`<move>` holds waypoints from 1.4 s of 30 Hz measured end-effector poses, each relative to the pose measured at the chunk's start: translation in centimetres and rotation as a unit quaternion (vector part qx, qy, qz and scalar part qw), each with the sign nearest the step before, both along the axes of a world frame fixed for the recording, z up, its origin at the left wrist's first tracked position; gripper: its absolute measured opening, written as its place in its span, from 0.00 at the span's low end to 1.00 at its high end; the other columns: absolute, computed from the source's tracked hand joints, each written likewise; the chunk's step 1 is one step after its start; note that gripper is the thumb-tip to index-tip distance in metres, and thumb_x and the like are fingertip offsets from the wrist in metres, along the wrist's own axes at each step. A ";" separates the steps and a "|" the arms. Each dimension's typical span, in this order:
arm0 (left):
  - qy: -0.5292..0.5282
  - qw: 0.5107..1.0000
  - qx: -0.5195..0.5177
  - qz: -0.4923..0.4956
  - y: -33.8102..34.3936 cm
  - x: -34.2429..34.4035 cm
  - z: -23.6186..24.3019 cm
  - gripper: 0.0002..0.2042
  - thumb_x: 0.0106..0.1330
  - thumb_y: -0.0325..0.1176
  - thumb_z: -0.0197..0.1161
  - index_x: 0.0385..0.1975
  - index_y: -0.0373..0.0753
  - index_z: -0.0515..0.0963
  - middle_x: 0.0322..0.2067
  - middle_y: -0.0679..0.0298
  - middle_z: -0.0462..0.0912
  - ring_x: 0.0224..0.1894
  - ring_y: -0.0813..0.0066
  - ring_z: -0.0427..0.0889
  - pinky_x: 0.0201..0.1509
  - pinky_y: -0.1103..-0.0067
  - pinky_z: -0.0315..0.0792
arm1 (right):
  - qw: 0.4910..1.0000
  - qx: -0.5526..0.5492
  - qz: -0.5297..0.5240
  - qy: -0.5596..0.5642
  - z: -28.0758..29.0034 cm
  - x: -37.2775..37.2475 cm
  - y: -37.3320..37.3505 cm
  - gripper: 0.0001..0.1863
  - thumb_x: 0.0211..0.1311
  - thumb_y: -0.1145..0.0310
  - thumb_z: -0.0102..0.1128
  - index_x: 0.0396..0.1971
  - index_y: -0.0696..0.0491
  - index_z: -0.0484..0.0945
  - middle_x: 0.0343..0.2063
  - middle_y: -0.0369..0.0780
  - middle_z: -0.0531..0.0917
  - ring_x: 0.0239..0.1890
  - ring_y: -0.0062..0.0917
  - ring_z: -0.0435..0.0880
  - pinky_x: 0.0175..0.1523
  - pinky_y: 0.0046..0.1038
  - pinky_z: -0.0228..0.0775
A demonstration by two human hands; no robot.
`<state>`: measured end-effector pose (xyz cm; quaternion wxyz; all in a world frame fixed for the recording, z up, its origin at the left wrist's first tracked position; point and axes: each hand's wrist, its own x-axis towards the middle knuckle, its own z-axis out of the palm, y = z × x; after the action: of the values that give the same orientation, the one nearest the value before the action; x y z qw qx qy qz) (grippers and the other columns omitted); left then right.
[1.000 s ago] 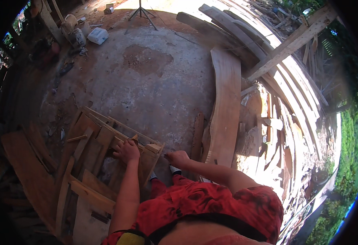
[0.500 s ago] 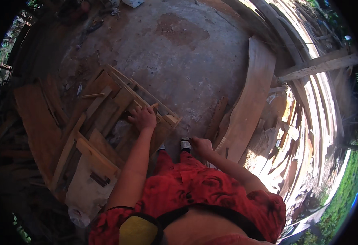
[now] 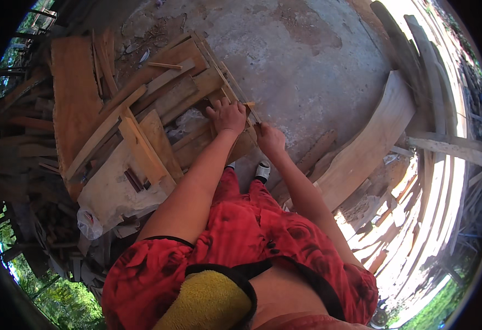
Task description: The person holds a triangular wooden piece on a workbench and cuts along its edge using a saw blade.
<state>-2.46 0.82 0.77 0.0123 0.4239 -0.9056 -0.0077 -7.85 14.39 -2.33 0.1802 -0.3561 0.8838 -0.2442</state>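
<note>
A slatted wooden frame [image 3: 211,54] with boards across it lies in front of me, to the left of centre. My left hand [image 3: 229,115] rests over its right side, the fingers curled on the wood. A short pale stick [image 3: 250,103] pokes out past that hand. Close by on the right, my right hand [image 3: 270,140] meets the frame's edge with its fingers closed. Whatever the right fingers pinch is too small or hidden to make out. Under the left forearm, a loose plank [image 3: 142,146] leans across other boards.
A wide brown board [image 3: 73,104] and a pale slab [image 3: 109,190] lie at the left, with a clear plastic bag [image 3: 89,224] by the slab. A long curved plank [image 3: 362,146] stretches along the right. Behind it are sunlit timbers [image 3: 436,181]. Concrete floor [image 3: 285,71] extends ahead.
My right hand has come up and left from near my shoes to the frame's edge, beside my left hand. The left hand stays on the frame. The whole view has shifted.
</note>
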 end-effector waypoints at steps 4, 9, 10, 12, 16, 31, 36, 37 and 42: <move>0.005 1.000 0.012 -0.003 0.2 0.2 0.1 0.16 0.65 0.43 0.44 0.33 0.46 0.80 0.40 0.62 0.75 0.49 0.62 0.68 0.53 0.57 0.54 | 0.998 0.059 -0.014 -0.026 0.7 3.0 8.6 0.17 0.64 0.53 0.48 0.27 0.53 0.73 0.18 0.50 0.78 0.24 0.48 0.79 0.29 0.47 0.67; 0.022 0.999 0.024 0.001 -0.1 0.2 0.1 0.17 0.64 0.44 0.43 0.35 0.45 0.80 0.42 0.60 0.75 0.50 0.61 0.68 0.57 0.52 0.51 | 0.997 0.069 -0.010 -0.027 0.7 4.2 11.5 0.17 0.63 0.53 0.48 0.27 0.52 0.72 0.16 0.50 0.77 0.23 0.47 0.78 0.28 0.47 0.66; 0.023 0.999 0.028 0.002 -0.2 0.3 0.2 0.17 0.64 0.44 0.43 0.35 0.45 0.80 0.42 0.60 0.75 0.50 0.61 0.68 0.57 0.52 0.51 | 0.998 0.067 -0.007 -0.020 0.4 3.8 10.5 0.17 0.63 0.53 0.48 0.27 0.52 0.72 0.17 0.50 0.78 0.23 0.47 0.78 0.28 0.47 0.66; 0.022 0.999 0.027 0.002 -0.3 0.1 0.2 0.17 0.64 0.44 0.43 0.35 0.45 0.80 0.42 0.60 0.75 0.51 0.61 0.68 0.57 0.52 0.51 | 0.998 0.055 -0.004 -0.006 0.6 2.3 6.4 0.17 0.64 0.53 0.47 0.27 0.52 0.72 0.18 0.49 0.78 0.24 0.48 0.78 0.29 0.47 0.67; 0.023 1.000 0.006 -0.013 0.0 -0.4 0.2 0.17 0.65 0.44 0.44 0.33 0.45 0.81 0.40 0.61 0.75 0.49 0.62 0.69 0.53 0.57 0.54 | 1.000 0.020 -0.020 0.006 1.0 -0.6 -1.4 0.18 0.63 0.53 0.47 0.27 0.53 0.73 0.22 0.49 0.79 0.28 0.48 0.79 0.32 0.46 0.68; 0.024 0.999 0.038 -0.002 -0.4 0.3 0.3 0.17 0.64 0.44 0.43 0.34 0.45 0.80 0.42 0.60 0.74 0.50 0.61 0.67 0.57 0.53 0.51 | 0.996 0.081 -0.028 -0.027 0.3 4.0 9.4 0.17 0.64 0.52 0.48 0.29 0.52 0.72 0.17 0.50 0.78 0.24 0.48 0.79 0.29 0.47 0.67; 0.023 0.999 0.031 -0.014 0.1 -0.4 0.4 0.17 0.64 0.43 0.43 0.34 0.45 0.81 0.42 0.60 0.75 0.50 0.61 0.68 0.56 0.54 0.52 | 0.998 0.051 -0.034 -0.005 1.7 -0.1 -1.0 0.19 0.64 0.52 0.46 0.27 0.54 0.75 0.23 0.51 0.80 0.29 0.48 0.80 0.33 0.47 0.69; 0.025 0.999 0.025 -0.016 0.1 -0.5 0.3 0.17 0.64 0.43 0.43 0.34 0.45 0.81 0.42 0.60 0.75 0.50 0.61 0.68 0.55 0.55 0.52 | 0.999 0.038 -0.036 0.002 1.6 -0.4 -2.0 0.20 0.64 0.53 0.46 0.26 0.55 0.76 0.23 0.51 0.80 0.29 0.47 0.80 0.34 0.46 0.70; 0.014 0.999 0.029 0.001 -0.2 -0.2 0.2 0.17 0.64 0.43 0.43 0.34 0.46 0.81 0.42 0.60 0.75 0.50 0.61 0.68 0.56 0.54 0.51 | 0.999 0.047 -0.020 -0.005 2.0 0.6 0.8 0.19 0.64 0.53 0.46 0.26 0.54 0.75 0.22 0.51 0.80 0.28 0.46 0.80 0.34 0.45 0.70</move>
<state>-2.68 0.58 0.96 0.0130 0.4251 -0.9042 -0.0401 -7.21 15.17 -0.38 0.1968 -0.3285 0.9001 -0.2079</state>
